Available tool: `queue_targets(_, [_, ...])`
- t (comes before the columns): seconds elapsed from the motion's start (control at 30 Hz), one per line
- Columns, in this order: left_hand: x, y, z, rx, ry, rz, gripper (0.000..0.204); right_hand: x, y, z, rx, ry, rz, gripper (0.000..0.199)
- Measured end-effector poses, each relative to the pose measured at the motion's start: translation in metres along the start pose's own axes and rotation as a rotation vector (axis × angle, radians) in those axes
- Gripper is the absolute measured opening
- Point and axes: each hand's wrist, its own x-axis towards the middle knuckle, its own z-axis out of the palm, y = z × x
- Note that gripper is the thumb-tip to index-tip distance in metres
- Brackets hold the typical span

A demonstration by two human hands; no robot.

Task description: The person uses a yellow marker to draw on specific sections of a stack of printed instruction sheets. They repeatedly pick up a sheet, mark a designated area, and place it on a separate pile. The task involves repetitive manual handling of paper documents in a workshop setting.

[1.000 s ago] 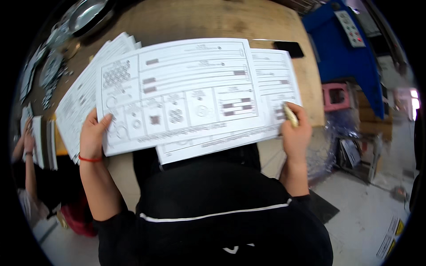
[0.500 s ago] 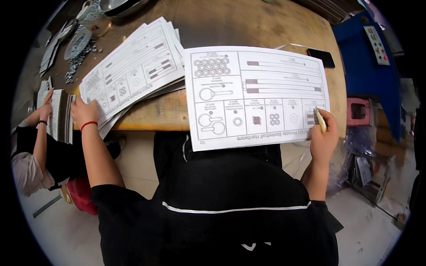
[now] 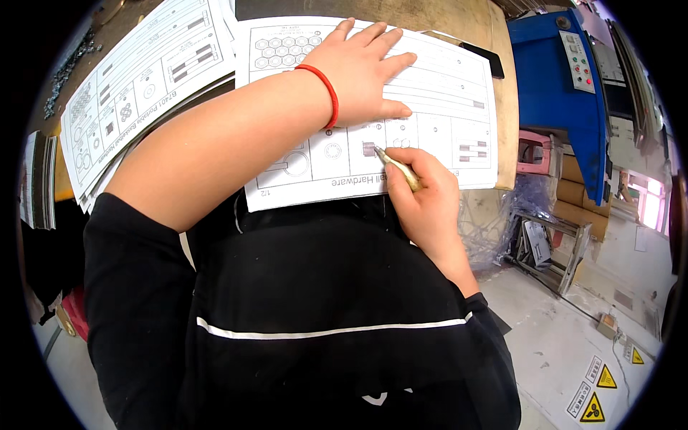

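Observation:
A white printed sheet lies upside down to me at the table's front edge, showing line drawings of hardware in boxes. My left hand rests on it with fingers spread, a red band at the wrist. In my right hand is a slim, pale yellowish pen-like tool with a metal tip; whether it is a pen or a knife I cannot tell. Its tip meets the sheet at a small dark drawing in the lower row. My left forearm covers the sheet's lower left part.
To the left lies a stack of similar printed sheets, partly behind my arm. A dark phone sits beside the sheet's far right corner. Small metal pieces are scattered at the far left. A blue machine with a button panel stands right of the table.
My left hand has moved from the stack onto the sheet. The sheet now lies lower on the table, and my right hand has shifted left from its edge, bringing the tool's tip onto it.

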Motion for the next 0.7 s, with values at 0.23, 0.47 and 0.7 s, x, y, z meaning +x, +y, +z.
queue_targets(0.23, [-0.004,-0.007,-0.016,-0.132,-0.040,0.090,0.077,0.000,-0.004,0.012,-0.078,0.033,-0.001,0.010])
queue_targets(0.47, [-0.003,-0.009,-0.018,-0.156,-0.059,0.108,0.079,-0.002,-0.009,0.008,-0.127,-0.044,-0.003,0.008])
queue_targets(0.7, [0.001,-0.010,-0.009,-0.147,-0.028,0.099,0.079,-0.008,-0.005,0.004,-0.067,-0.028,-0.005,0.009])
